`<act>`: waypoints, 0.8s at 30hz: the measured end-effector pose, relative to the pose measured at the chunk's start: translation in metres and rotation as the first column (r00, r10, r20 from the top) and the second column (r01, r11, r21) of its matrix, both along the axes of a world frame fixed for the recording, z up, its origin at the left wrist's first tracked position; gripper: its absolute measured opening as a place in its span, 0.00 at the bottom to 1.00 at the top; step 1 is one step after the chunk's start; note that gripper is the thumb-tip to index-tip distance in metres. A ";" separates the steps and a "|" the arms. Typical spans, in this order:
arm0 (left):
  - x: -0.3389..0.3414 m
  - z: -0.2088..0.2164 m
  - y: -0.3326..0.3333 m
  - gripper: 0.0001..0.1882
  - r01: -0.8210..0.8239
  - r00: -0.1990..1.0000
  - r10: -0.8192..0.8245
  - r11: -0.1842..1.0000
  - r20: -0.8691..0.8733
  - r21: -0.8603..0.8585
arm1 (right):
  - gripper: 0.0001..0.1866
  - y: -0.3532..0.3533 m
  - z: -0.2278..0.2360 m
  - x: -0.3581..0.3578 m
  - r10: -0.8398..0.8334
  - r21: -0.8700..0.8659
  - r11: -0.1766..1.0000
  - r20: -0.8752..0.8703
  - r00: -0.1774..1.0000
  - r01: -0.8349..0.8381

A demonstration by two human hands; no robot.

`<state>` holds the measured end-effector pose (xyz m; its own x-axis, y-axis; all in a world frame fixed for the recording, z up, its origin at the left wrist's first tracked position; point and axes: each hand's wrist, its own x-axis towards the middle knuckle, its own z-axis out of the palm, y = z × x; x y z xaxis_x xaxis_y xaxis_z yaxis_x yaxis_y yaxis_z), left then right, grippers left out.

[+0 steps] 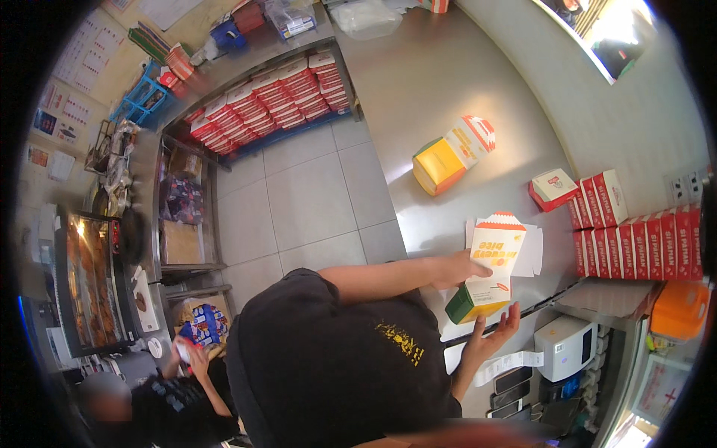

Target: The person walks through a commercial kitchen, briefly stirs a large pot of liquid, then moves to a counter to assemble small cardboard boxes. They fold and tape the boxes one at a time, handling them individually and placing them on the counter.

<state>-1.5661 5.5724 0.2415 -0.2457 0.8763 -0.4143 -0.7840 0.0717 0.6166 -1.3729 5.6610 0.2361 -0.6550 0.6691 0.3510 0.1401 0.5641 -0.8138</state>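
Note:
A white, yellow and green food carton [489, 287] with its tall flap raised is in front of me at the steel counter. My left hand [457, 269] is closed on it near the fold between flap and body. Just below the carton's lower end, my right hand [487, 345] has its fingers spread, a fingertip at or very close to the carton. Behind the held carton lies a flat white card piece [531, 252]. Farther along the counter sits another yellow and white carton [441, 166], its flap extended.
Red and white boxes [638, 250] stand in rows at right, beside a single small box [553, 190]. A white printer [566, 348], receipt paper [509, 365] and phones [512, 381] are near my right arm. More boxes [272, 101] fill a shelf. A co-worker [160, 403] is at lower left.

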 end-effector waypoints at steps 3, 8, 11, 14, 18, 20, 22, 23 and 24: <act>-0.015 0.002 -0.012 0.29 0.239 0.931 -0.215 0.970 -0.296 0.046 | 0.43 0.005 -0.002 -0.002 0.125 -0.667 0.719 -0.155 0.980 -0.197; -0.018 -0.012 -0.018 0.27 0.461 0.783 -0.430 0.886 -0.450 -0.046 | 0.51 0.018 -0.033 -0.014 0.329 -0.363 0.898 0.172 0.929 -0.251; -0.018 -0.004 -0.017 0.25 0.290 0.928 -0.282 0.957 -0.243 -0.004 | 0.56 0.024 -0.034 -0.021 0.371 -0.441 0.818 -0.086 0.925 -0.369; -0.033 -0.038 -0.012 0.25 0.231 0.971 -0.227 0.971 -0.081 0.054 | 0.58 0.020 -0.006 -0.039 0.415 -0.681 0.635 -0.099 0.904 -0.366; -0.059 -0.009 -0.017 0.25 0.585 0.622 -0.432 0.810 -0.654 0.022 | 0.44 0.020 -0.019 -0.058 0.439 -0.697 0.632 -0.038 0.898 -0.339; -0.060 -0.020 -0.013 0.29 0.659 0.351 -0.479 0.737 -0.805 -0.150 | 0.31 0.018 -0.028 -0.048 0.395 -0.751 0.612 0.018 0.918 -0.249; -0.051 -0.019 0.000 0.34 0.659 0.214 -0.551 0.691 -0.806 -0.297 | 0.21 0.008 -0.060 -0.031 0.303 -0.796 0.587 0.050 0.952 -0.145; -0.047 -0.025 0.003 0.37 0.636 0.226 -0.562 0.704 -0.796 -0.316 | 0.18 0.002 -0.068 -0.023 0.183 -0.816 0.575 0.054 0.982 -0.062; -0.046 -0.031 0.003 0.40 0.596 0.251 -0.564 0.730 -0.786 -0.334 | 0.16 -0.006 -0.074 -0.019 0.083 -0.833 0.553 0.065 0.994 0.009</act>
<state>-1.6124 5.5755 0.2101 0.1452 0.9381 -0.3144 0.3161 0.2572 0.9132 -1.3918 5.6552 0.1620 -0.6824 0.6068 -0.4075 0.2294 -0.3515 -0.9076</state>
